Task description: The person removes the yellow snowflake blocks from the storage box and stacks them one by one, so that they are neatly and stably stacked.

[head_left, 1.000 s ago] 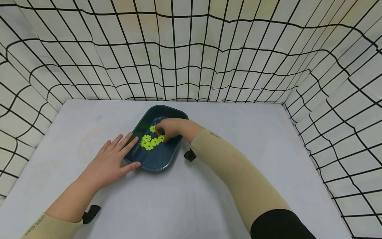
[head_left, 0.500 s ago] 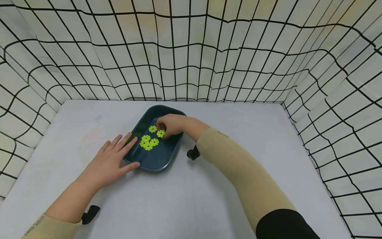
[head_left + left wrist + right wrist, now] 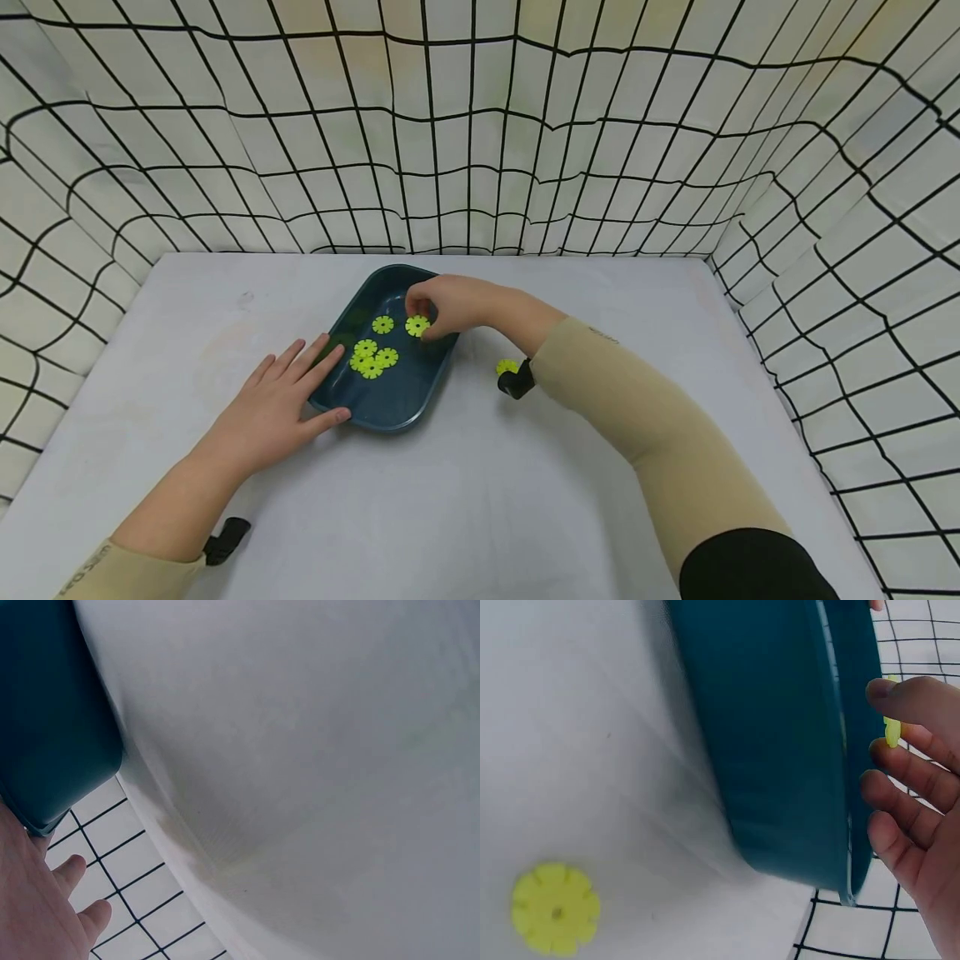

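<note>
Now Hanging by a Pinch

A blue tray (image 3: 401,404) is lying between two hands. The left hand (image 3: 273,408) is touching its left side, fingers spread; the right hand (image 3: 457,302) is hovering over its right side. Loose discs (image 3: 371,367) are clustering inside the tray, an outlying disc (image 3: 507,367) resting to its right. Right thumb and fingertip are pinching a held disc (image 3: 417,326) over the tray, a slack grip possibly risking its dropping back.
</note>
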Demonstrator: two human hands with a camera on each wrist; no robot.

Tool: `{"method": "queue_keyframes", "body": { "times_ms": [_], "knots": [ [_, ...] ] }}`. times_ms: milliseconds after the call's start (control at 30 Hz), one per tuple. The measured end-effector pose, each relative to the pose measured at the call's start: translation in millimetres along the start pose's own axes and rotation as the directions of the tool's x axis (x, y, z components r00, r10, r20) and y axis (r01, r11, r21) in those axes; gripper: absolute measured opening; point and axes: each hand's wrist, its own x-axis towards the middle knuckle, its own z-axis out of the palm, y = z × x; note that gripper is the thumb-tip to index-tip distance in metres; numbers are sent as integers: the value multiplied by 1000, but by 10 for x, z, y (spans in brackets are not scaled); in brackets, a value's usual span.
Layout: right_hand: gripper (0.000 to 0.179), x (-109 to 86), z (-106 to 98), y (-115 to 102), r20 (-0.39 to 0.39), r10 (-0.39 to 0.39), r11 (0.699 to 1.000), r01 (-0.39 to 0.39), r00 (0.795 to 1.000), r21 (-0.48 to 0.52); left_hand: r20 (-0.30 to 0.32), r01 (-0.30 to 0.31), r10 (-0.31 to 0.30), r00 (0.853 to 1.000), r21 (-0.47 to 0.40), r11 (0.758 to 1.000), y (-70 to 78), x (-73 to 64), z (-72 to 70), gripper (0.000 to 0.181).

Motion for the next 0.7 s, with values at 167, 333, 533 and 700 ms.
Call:
{"method": "queue_keyframes", "body": {
  "times_ms": [167,333,533,700],
  "knots": [
    [31,-200,-58,57,-6,14,1000,-14,1000,1,-6,-3,3,1000,1,1000,0,1,6,96],
    [31,-408,-66,150,-14,33,999,-33,999,24,-12,-7,7,1000,3,1000,3,-3,4,95],
    [29,-645,50,331,-4,53,997,-53,999,62,-14,-3,3,1000,-3,1000,9,-13,-5,95],
    [28,-812,226,504,12,92,992,-92,996,87,-14,-3,3,1000,-4,1000,14,-7,1,95]
  ]
}}
